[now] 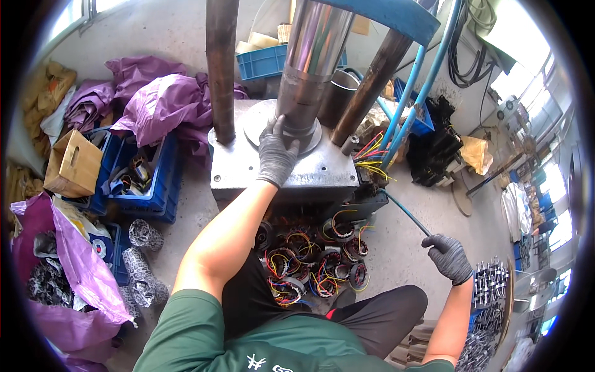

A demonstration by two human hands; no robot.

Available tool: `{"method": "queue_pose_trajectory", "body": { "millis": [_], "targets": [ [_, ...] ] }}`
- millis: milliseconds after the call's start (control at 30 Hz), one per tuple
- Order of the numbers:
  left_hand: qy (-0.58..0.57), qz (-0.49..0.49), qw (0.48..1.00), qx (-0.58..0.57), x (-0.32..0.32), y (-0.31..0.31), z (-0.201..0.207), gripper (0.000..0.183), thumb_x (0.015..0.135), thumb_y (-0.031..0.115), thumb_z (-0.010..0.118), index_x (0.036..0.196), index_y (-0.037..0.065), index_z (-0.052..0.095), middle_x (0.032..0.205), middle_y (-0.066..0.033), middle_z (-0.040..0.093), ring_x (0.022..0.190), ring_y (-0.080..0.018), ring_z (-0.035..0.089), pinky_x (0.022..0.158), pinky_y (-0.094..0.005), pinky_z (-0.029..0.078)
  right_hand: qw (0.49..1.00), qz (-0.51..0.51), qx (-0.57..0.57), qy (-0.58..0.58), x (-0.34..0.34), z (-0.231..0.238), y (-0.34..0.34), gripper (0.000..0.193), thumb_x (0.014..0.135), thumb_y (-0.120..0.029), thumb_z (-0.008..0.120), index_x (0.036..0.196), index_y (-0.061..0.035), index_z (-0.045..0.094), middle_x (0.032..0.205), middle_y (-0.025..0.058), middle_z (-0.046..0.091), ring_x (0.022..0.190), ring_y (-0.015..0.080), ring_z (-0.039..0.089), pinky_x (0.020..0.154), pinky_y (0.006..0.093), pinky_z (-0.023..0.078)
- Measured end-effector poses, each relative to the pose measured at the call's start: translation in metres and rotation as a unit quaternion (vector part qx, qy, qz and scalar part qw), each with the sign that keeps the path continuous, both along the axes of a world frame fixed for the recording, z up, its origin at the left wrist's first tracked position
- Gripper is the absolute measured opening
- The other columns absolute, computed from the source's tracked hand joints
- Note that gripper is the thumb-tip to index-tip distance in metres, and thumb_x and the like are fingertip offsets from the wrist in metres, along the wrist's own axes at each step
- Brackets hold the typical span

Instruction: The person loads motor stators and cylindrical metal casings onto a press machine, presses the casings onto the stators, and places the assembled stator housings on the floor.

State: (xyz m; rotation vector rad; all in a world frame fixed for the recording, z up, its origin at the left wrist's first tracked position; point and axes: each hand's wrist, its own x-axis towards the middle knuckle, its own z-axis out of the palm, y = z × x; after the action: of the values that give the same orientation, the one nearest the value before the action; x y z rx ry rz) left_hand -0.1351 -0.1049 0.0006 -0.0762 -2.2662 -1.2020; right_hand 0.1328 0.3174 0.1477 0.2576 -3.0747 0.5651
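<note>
A grey-gloved hand, my left hand (pixel 277 155), is against the lower part of a grey metal cylinder (pixel 300 102), its fingers curved around the near left side. The cylinder stands upright on a round plate (pixel 254 127) on the press's thick metal bed (pixel 279 180). Directly above it is the shiny press ram (pixel 316 37); where ram and cylinder meet is hard to make out. Out to the right, my right hand (pixel 449 259), also gloved, is closed at the end of a thin blue lever (pixel 406 212) that slopes up to the press.
Several wound stators (pixel 288 288) with coloured leads lie on the floor below the press. Steel columns (pixel 221 68) flank the ram. Blue crates (pixel 164 180) and purple sacks (pixel 158 108) stand at left. Metal shafts (pixel 489 282) stand at right; blue pipes (pixel 406 118) rise beside the press.
</note>
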Motion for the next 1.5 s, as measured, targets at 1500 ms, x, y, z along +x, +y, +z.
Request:
{"method": "queue_pose_trajectory", "body": {
  "millis": [1500],
  "targets": [
    [0.001,0.013,1.0,-0.021,0.001,-0.005,0.001,0.079,0.083,0.016,0.078,0.153,0.004,0.043,0.148,-0.0244,0.049,0.139,-0.0415,0.046,0.121,-0.0462,0.037,0.992,-0.068,0.034,-0.096,0.018,-0.04,-0.018,0.015,0.086,-0.017,0.074,0.087,-0.0021,0.074,0.079,0.0192,0.07,0.074,0.034,0.07,0.071,0.0413,0.056]
  ]
}}
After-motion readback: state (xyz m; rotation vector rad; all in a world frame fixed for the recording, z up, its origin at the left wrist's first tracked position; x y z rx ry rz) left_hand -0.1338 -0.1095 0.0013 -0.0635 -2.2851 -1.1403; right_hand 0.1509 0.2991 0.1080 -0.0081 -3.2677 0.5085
